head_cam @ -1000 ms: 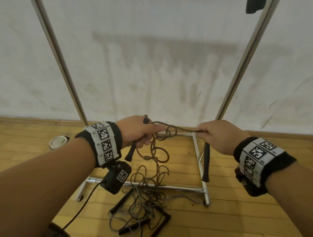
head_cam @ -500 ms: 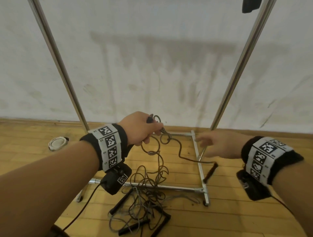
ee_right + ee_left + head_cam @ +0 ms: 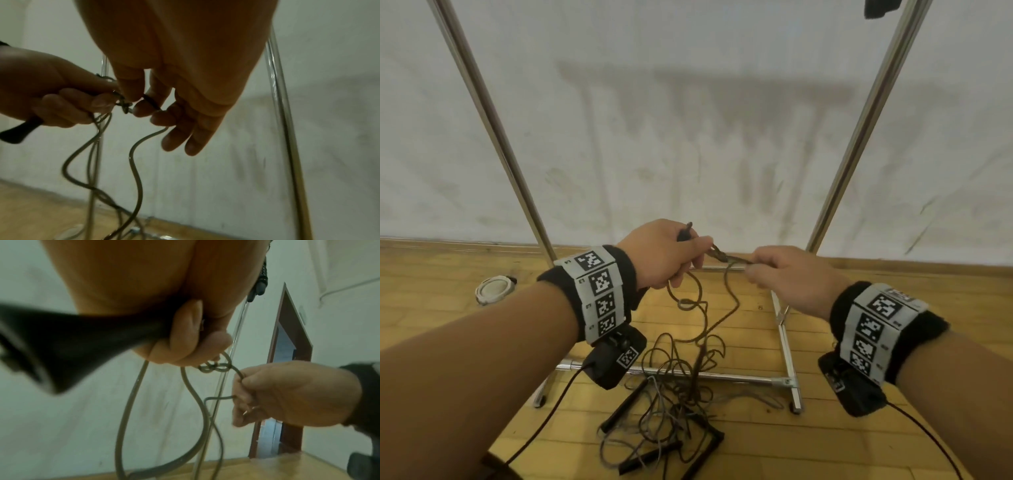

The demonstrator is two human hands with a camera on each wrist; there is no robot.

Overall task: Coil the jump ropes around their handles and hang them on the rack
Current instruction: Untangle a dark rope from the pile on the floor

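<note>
My left hand grips the black handle of a dark jump rope, held upright at waist height in front of the rack. A small knot of rope sits right at its fingers. My right hand pinches the rope just right of that knot between thumb and forefinger. In the left wrist view the handle fills the left side, and the knot lies between both hands. In the right wrist view the fingertips clamp the cord. Loose loops hang down into a pile on the floor.
Several tangled ropes with black handles lie on the wooden floor over the rack's base bar. Two slanted metal poles rise on either side. A white round object sits at the left. Something black hangs top right.
My right hand let go of the stretched rope, whose second handle dropped toward the floor. It then came back and pinched the cord beside the knot. The left hand rose slightly.
</note>
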